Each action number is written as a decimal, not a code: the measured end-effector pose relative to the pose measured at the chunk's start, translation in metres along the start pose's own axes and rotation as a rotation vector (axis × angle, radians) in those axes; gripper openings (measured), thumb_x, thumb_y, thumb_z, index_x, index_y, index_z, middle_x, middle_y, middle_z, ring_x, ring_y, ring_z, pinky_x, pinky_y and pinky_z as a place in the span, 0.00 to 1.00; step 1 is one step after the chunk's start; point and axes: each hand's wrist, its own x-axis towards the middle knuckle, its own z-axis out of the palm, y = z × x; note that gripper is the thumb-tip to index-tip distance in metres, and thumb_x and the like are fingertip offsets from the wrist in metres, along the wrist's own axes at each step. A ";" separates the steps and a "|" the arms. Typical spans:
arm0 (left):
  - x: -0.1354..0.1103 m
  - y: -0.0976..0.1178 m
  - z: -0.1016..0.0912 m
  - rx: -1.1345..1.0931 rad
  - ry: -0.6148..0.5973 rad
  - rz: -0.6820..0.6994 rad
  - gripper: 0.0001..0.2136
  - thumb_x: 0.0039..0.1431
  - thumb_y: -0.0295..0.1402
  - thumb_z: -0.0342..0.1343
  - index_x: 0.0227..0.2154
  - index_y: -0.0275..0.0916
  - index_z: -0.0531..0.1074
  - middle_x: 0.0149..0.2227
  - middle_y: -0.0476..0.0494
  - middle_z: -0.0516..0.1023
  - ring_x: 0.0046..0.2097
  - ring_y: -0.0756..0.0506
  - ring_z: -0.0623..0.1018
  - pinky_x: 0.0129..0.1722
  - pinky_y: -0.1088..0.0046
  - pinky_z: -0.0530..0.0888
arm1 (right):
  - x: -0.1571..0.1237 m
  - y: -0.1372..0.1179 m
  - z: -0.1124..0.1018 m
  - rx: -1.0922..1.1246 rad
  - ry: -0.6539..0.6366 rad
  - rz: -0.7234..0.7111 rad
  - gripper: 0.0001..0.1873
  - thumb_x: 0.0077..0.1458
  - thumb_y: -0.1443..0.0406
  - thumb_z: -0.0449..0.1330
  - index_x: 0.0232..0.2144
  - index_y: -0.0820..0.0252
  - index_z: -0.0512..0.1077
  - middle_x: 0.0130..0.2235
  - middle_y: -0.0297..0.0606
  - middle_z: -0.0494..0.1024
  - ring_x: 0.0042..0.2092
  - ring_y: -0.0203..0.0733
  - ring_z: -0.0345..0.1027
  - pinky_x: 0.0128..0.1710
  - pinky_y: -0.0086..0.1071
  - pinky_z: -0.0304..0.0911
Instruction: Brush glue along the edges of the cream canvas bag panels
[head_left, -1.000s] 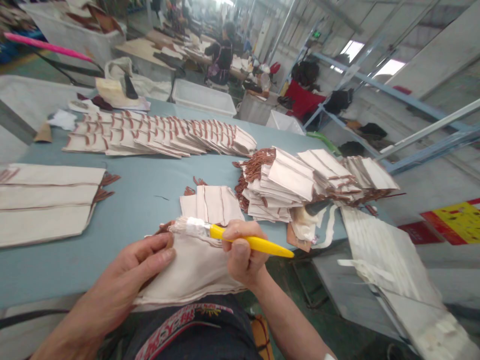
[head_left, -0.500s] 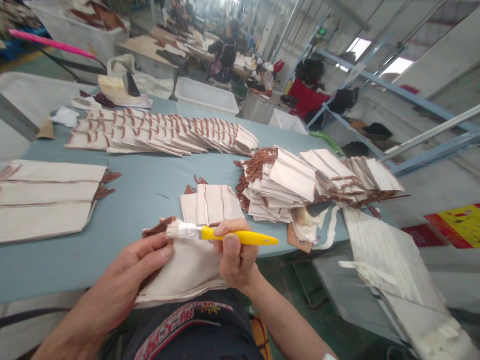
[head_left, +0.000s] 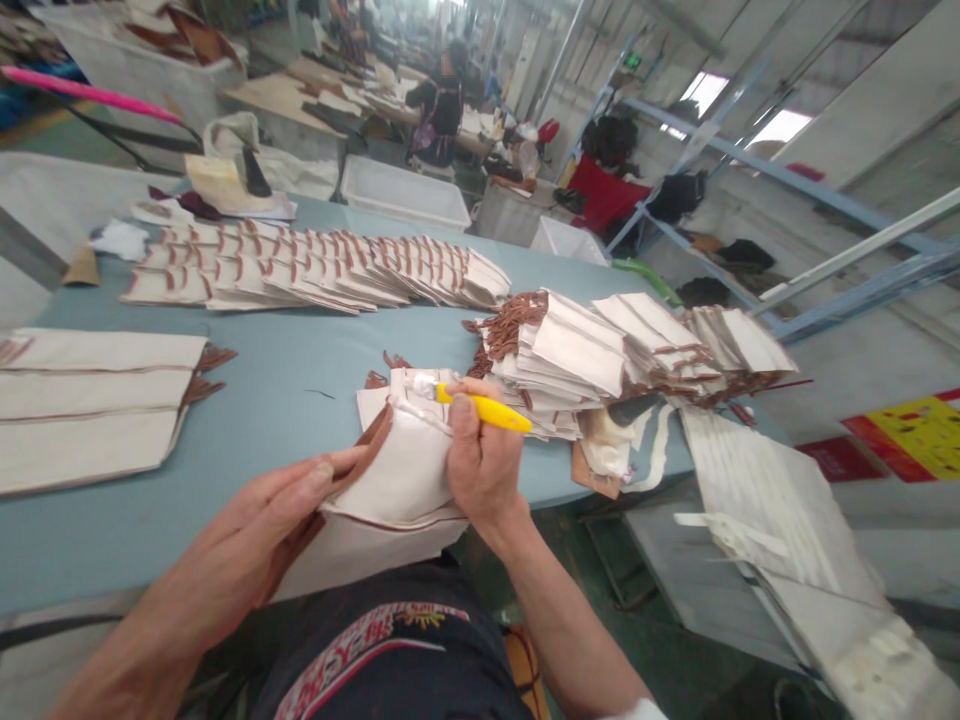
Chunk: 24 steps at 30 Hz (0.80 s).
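Observation:
My left hand grips the left side of a cream fabric piece with brown edging, thumb on top, at the table's near edge. In my right hand is a brush with a yellow handle. Its bristles, coated in something white, are at the far end of the held piece, where white wet-looking matter shows along the edge. Just behind lies another cream piece with brown strands, partly hidden by the held one.
Overlapping rows of cream pieces run along the back of the blue-grey table. Stacks with brown strands stand at right, and larger panels lie at left. A person is far behind the white bin.
The brush has moved from the piece's left corner to the right and farther away along its edge. The held piece has been tilted up, its upper layer now bulging open.

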 end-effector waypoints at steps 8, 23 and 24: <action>-0.012 -0.004 0.005 0.440 -0.174 0.271 0.16 0.65 0.49 0.65 0.42 0.44 0.90 0.37 0.46 0.90 0.38 0.40 0.87 0.44 0.71 0.85 | 0.011 0.009 0.000 -0.009 -0.028 0.067 0.17 0.79 0.57 0.50 0.45 0.56 0.75 0.38 0.38 0.83 0.39 0.42 0.79 0.43 0.36 0.74; -0.018 -0.028 0.001 0.776 0.220 0.553 0.12 0.62 0.40 0.57 0.28 0.44 0.83 0.29 0.49 0.87 0.30 0.45 0.86 0.33 0.81 0.79 | -0.024 -0.048 -0.020 0.656 -0.098 0.503 0.24 0.75 0.47 0.60 0.33 0.58 0.75 0.22 0.24 0.62 0.19 0.29 0.49 0.17 0.25 0.45; -0.018 -0.026 0.003 0.767 0.219 0.583 0.13 0.63 0.39 0.57 0.27 0.44 0.83 0.28 0.50 0.86 0.28 0.46 0.85 0.31 0.82 0.78 | -0.028 -0.048 -0.018 0.658 -0.115 0.512 0.24 0.76 0.47 0.59 0.34 0.58 0.76 0.24 0.26 0.65 0.20 0.29 0.49 0.17 0.25 0.45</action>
